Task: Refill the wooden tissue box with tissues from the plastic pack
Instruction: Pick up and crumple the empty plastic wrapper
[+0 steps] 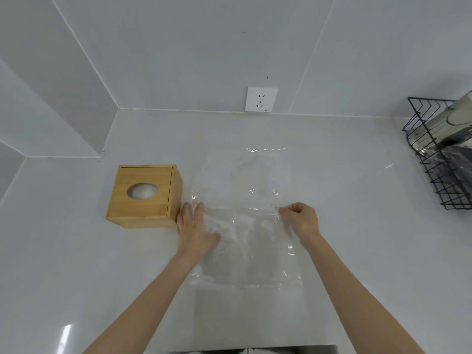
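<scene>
While the wooden tissue box [144, 195] stands closed toward the left side of the white surface [76, 264], with something white showing through its oval top opening, the clear plastic pack [245, 226] lies flat and seemingly empty just to the right of it, stretching from near the front edge back toward the wall. The left hand [195, 229] lies flat with its fingers straight, pressing the pack's left margin right beside the box's near right corner. The right hand [300, 219] has its fingers curled and pinches the film at the pack's right margin.

Judging by this, the tissues are probably already in the box and the step in hand is flattening or folding the spent wrapper. To do it well, the left palm should keep the film pinned so that it cannot slide on the glossy surface, while the right hand draws its pinch smoothly across, pushing trapped air toward the open end. The film is thin, slippery and nearly invisible against the white, so a firm pinch matters. The left hand should also avoid nudging the box.

At the right edge stands a black wire rack [439, 154], and a wall socket [261, 99] sits behind.
</scene>
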Tool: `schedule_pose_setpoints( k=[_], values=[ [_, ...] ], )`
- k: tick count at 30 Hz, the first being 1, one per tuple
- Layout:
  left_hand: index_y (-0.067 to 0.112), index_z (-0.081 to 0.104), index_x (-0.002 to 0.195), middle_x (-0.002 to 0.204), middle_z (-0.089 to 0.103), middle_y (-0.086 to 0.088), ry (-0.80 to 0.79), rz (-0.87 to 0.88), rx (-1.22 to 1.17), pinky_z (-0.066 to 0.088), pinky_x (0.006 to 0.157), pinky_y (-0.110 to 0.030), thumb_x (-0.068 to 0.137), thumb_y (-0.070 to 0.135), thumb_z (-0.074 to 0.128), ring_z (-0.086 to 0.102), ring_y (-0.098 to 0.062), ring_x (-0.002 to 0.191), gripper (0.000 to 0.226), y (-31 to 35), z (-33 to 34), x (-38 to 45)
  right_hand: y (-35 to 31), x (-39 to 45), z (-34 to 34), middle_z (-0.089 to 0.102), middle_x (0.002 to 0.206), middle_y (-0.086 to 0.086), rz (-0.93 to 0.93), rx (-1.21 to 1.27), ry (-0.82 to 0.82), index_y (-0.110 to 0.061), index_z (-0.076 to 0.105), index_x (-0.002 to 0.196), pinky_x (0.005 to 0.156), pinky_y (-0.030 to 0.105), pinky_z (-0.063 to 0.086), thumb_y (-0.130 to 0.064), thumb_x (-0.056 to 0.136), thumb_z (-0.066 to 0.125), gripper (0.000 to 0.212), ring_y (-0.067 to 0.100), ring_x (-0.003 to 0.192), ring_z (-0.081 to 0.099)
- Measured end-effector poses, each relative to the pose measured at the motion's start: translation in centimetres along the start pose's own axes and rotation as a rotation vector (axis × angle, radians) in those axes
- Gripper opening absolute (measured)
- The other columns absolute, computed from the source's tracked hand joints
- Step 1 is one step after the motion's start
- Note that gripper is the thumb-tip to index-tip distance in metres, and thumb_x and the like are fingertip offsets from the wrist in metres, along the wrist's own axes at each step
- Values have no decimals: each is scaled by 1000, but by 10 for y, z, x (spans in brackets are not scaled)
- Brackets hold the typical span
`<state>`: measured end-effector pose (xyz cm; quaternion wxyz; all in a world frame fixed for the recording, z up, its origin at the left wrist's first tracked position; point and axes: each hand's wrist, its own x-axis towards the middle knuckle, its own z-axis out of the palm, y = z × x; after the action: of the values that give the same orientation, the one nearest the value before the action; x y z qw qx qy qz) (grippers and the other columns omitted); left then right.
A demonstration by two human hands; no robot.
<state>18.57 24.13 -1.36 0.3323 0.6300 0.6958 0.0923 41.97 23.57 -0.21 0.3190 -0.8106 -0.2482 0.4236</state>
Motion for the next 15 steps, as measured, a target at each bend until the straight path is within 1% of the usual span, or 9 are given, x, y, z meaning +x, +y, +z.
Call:
schedule_pose_setpoints(
  k=[2,4,6,8,10,12,13,14,15],
  values=[
    [5,30,137,140,29,-21,52,7,-158,19,107,-34,59,29,74,24,-34,132,93,3,-2,3,2,0,-5,61,60,5,1,50,-22,-12,58,67,53,25,43,-11,73,70,13,20,57,55],
    [2,34,135,129,42,-23,127,-25,-312,28,103,-35,66,15,74,38,-35,122,82,5,-4,6,5,-1,-10,65,65,8,0,86,-41,-13,59,66,60,27,45,-10,71,71,13,22,62,58],
    [5,35,136,118,51,-25,159,-86,-385,36,97,-37,75,3,68,48,-36,109,69,8,-8,10,7,-1,-16,65,67,8,-15,110,-41,-13,59,65,64,28,45,-8,72,71,15,21,63,59],
    [9,36,135,106,53,-19,143,-124,-397,40,93,-37,79,3,64,52,-35,103,63,9,-11,13,7,-2,-24,64,65,6,-13,176,-38,-10,61,72,59,24,45,-5,73,71,11,18,62,58],
    [11,39,132,98,50,-11,116,-129,-397,44,91,-39,80,5,62,54,-33,99,58,8,-10,14,5,-5,-33,64,66,4,0,262,-50,-10,62,79,56,22,46,-4,77,69,9,16,62,58],
    [14,43,128,94,50,-6,72,-151,-447,50,86,-40,79,8,64,55,-28,92,54,9,-9,13,4,-8,-41,64,71,4,0,356,-69,-9,62,90,59,20,50,-5,80,67,12,15,64,59],
    [15,45,125,92,50,-5,51,-174,-512,53,78,-34,78,7,66,55,-25,87,52,9,-8,13,5,-9,-46,63,73,5,2,411,-80,-9,60,98,61,20,51,-5,81,66,18,15,65,60],
    [15,46,123,91,48,-3,28,-206,-602,54,67,-26,77,4,66,53,-21,80,51,11,-9,12,4,-11,-50,62,75,7,2,464,-87,-9,58,104,62,20,53,-4,82,65,23,15,63,61],
    [16,46,122,92,47,-3,3,-236,-708,52,57,-20,77,0,66,51,-17,74,51,13,-11,11,4,-12,-53,62,75,8,-4,502,-88,-10,55,108,62,19,54,-3,83,63,27,13,60,62]
  ],
)
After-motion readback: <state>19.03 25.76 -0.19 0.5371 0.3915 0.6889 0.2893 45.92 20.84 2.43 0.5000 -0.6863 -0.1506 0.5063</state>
